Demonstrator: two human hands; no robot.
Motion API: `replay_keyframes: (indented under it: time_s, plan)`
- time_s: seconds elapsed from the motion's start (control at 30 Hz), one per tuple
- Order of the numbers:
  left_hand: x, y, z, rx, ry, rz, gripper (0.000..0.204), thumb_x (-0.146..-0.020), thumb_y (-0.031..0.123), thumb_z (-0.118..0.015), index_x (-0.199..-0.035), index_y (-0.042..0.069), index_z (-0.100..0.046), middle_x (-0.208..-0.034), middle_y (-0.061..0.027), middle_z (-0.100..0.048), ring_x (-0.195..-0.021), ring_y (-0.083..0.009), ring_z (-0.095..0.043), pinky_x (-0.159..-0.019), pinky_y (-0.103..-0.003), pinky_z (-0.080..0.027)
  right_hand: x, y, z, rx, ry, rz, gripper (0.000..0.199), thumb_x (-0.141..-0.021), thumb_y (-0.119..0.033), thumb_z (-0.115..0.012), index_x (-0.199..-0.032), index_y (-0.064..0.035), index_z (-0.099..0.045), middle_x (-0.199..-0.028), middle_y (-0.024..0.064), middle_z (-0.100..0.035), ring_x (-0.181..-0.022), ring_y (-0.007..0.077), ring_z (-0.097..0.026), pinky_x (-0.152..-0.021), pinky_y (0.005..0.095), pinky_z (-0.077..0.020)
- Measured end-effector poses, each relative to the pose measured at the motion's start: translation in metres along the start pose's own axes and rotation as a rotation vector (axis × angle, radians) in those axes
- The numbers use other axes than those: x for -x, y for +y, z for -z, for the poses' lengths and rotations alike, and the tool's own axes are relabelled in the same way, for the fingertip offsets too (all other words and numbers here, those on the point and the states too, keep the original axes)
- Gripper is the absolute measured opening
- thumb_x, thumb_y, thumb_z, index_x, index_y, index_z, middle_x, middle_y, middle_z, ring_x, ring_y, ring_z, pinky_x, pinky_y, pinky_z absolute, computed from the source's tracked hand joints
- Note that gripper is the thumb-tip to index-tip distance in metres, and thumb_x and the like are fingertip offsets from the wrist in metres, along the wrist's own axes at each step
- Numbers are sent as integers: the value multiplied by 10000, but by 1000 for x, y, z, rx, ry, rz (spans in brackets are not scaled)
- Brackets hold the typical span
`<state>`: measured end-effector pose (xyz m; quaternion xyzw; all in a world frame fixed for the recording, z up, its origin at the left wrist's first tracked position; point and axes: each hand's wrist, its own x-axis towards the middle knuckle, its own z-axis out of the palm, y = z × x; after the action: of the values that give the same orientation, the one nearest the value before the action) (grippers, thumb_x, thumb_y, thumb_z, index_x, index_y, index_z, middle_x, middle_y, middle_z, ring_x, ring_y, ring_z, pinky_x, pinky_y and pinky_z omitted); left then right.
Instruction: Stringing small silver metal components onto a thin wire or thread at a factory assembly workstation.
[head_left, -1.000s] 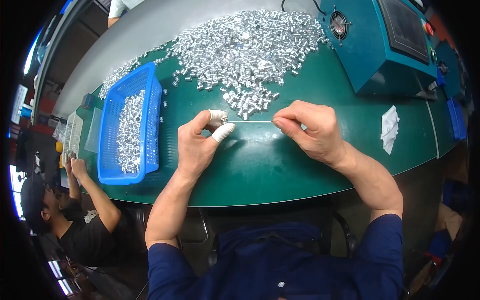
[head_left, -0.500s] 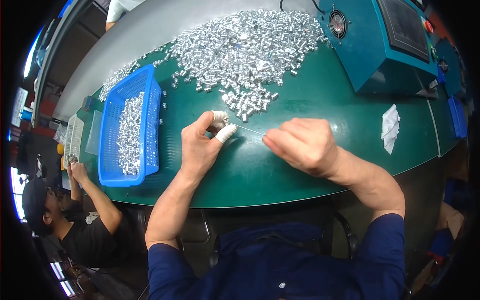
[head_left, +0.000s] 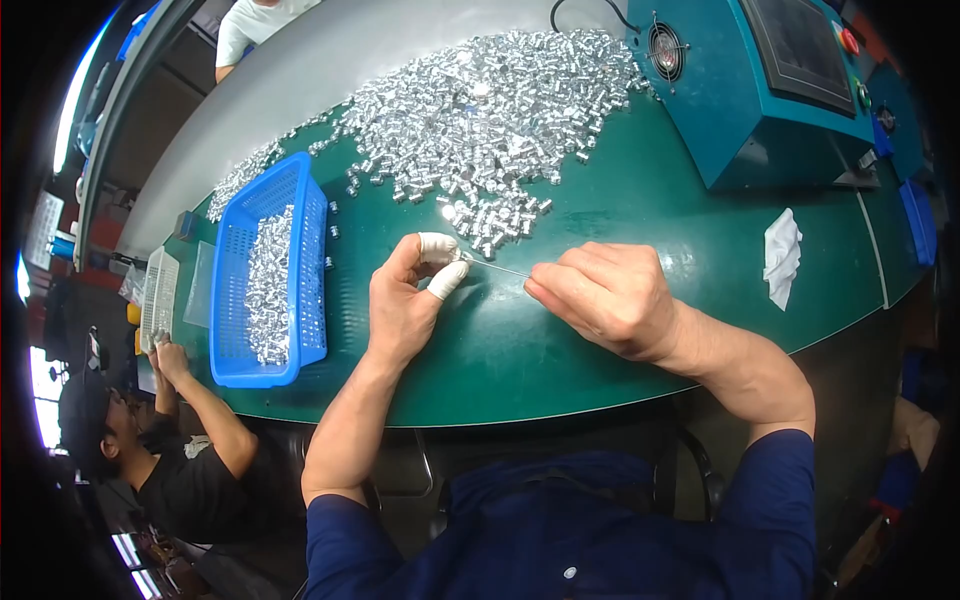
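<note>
Nearest the person, two bare forearms come out of dark blue sleeves and reach over the rounded front edge of the green bench (head_left: 560, 370). The left hand (head_left: 405, 300) is raised with its thumb and forefinger, both capped in white finger cots (head_left: 447, 279), pressed together in a grip on a small silver piece at the near end of a thin metal rod (head_left: 497, 265). The right hand (head_left: 610, 295) lies curled just to the right, its fingertips closed on the other end of the rod, so the rod spans the short gap between the two hands just above the bench top. Whether the small piece is threaded onto the rod cannot be told. Just beyond the left fingertips starts a big heap of small shiny metal sleeves (head_left: 480, 120), spreading up and back across the bench. To the left of the left hand stands a blue plastic basket (head_left: 312, 230) partly filled with the same silver parts. A crumpled white cloth (head_left: 782, 255) lies well to the right of the right hand. Behind it, at the far right, sits a teal machine housing (head_left: 770, 110) with a round fan grille. At the lower left another person in black bends over a small white tray (head_left: 158, 295).
</note>
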<state>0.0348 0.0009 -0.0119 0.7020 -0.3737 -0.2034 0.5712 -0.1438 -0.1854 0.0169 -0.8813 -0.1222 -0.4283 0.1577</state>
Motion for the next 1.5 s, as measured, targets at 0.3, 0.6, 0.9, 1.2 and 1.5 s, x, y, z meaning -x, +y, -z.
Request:
replay_keyframes:
  time_s: [0.3,0.6,0.9,1.2,1.5]
  plan:
    - [2,8,-1,-45,-32,-36,229,-867,37,-776,-1047,18,-635,-956,-42,-704,-875,-114,-673,-809,-264,-536,5,1,-10,-657,-86,-718,107,-921,-37,-699,-1004,30,-708,-788,81,-703,-672,112,-648,-580,257,-492]
    - [4,15,1,-41,-40,64,270,-890,73,-763,-1125,9,-645,-986,-63,-717,-892,-124,-678,-788,-277,-553,2,-2,-7,-696,-77,-754,99,-966,-50,-654,-998,33,-697,-825,62,-717,-713,105,-679,-598,234,-498]
    - [7,21,5,-239,30,-155,281,-848,80,-799,-1097,0,-697,-913,-62,-715,-810,-128,-672,-756,-281,-542,-5,6,-9,-970,-283,-1104,162,-994,-150,-641,-1017,4,-684,-725,53,-680,-635,104,-656,-533,222,-475]
    - [9,15,4,-52,-147,-188,250,-897,127,-770,-1096,-5,-697,-960,-105,-728,-820,-157,-694,-704,-306,-533,-3,9,-13,-1015,-302,-1234,149,-987,-137,-628,-1030,5,-650,-677,51,-649,-564,129,-636,-497,213,-463]
    - [10,13,8,3,-197,-67,257,-924,160,-740,-1111,-7,-687,-932,-108,-731,-841,-155,-680,-734,-305,-538,2,4,-17,-916,-276,-1151,161,-980,-145,-653,-1046,2,-659,-712,41,-658,-616,114,-639,-550,208,-469]
